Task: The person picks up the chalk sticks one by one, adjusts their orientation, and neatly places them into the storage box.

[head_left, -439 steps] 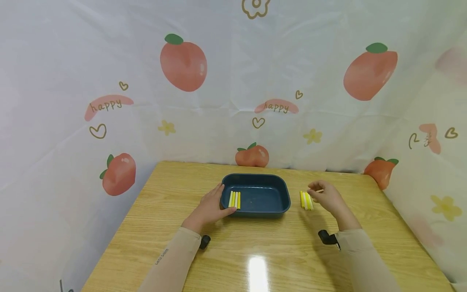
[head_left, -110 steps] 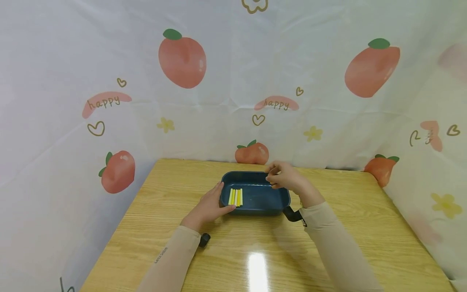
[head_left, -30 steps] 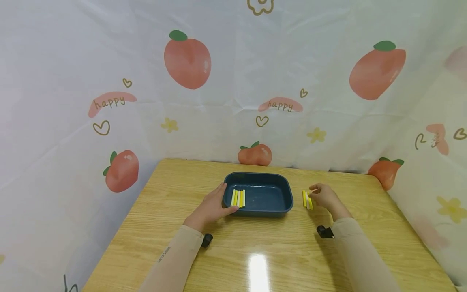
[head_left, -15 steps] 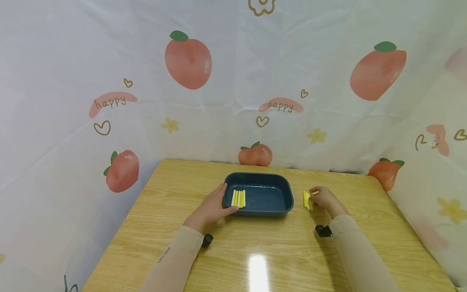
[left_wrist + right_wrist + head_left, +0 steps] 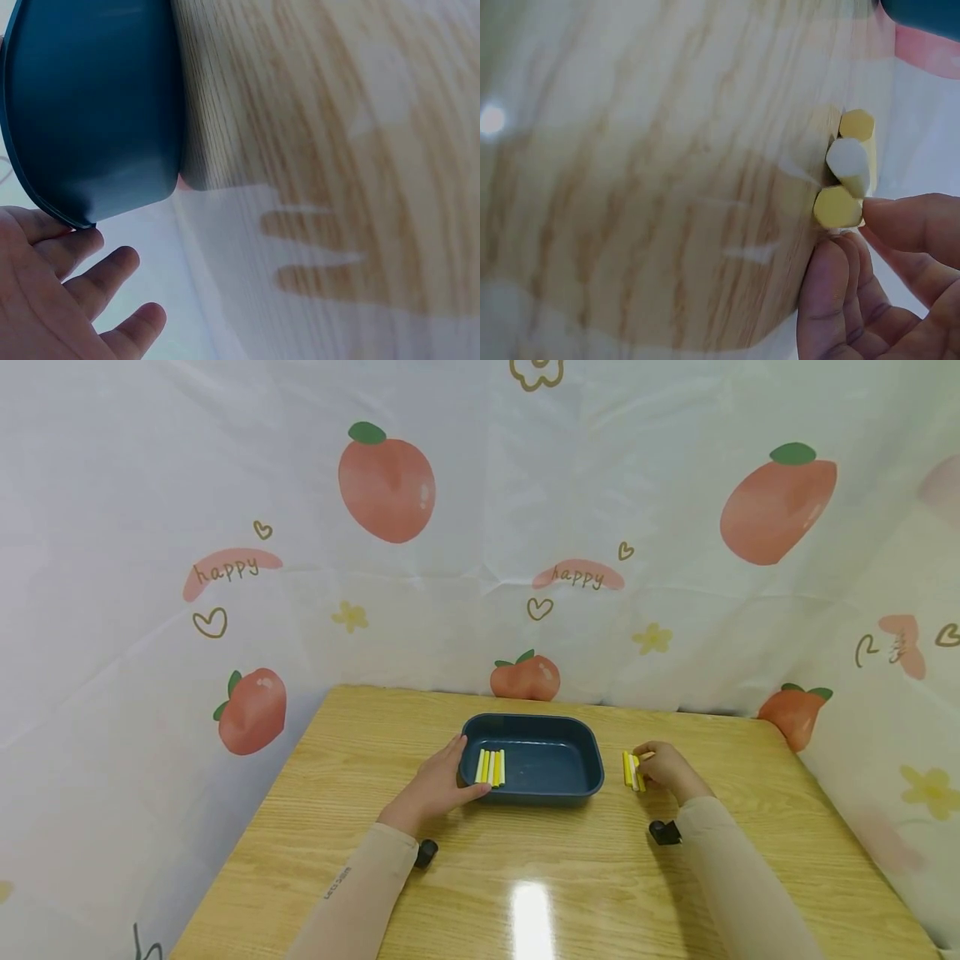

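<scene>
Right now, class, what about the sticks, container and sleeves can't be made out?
Head view: part of the pinched yellow stick, hidden by the right hand.
Head view: lettering on the left sleeve, too small and blurred.
Left wrist view: inside of the blue container, behind its outer wall.
Right wrist view: most of that container, cut off by the top right corner.

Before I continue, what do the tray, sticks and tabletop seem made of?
Tray: probably satin plastic, from its smooth rounded corners; coated metal possible.
Sticks: perhaps chalk or wax, matte, by dull solid ends.
Tabletop: glossy wood or printed laminate, from its grain and reflection.
</scene>
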